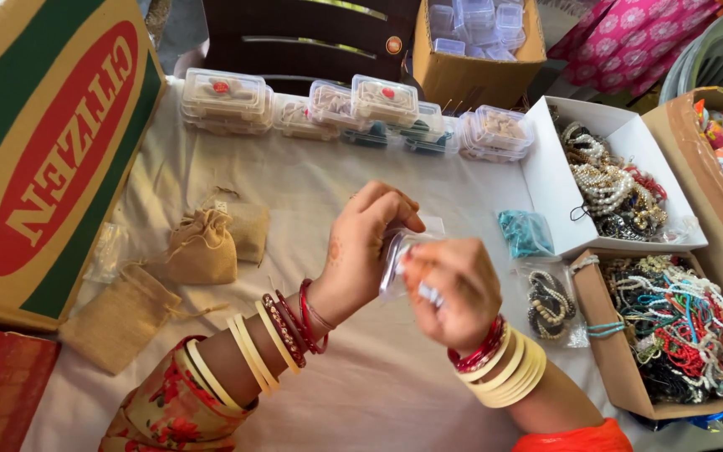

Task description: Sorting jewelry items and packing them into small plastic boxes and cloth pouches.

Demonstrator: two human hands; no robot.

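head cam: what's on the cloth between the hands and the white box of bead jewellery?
In the head view, a teal bead bundle lies between the hands and the white box; a clear packet of bracelets sits just below it.

Counts, approx where stacked: 2 hands, left point(366, 251) & right point(453, 289), w/ 1 clear pouch point(395, 259) between them. 3 burlap bags point(202, 247) on the cloth. 2 open boxes of beaded jewelry, white point(629, 134) & brown point(604, 335). 1 teal packet point(526, 233), 1 bagged bracelet set point(550, 305). Clear cases point(223, 94) in a row: about 7 stacks, exact no. unclear. 1 big printed carton point(52, 151).
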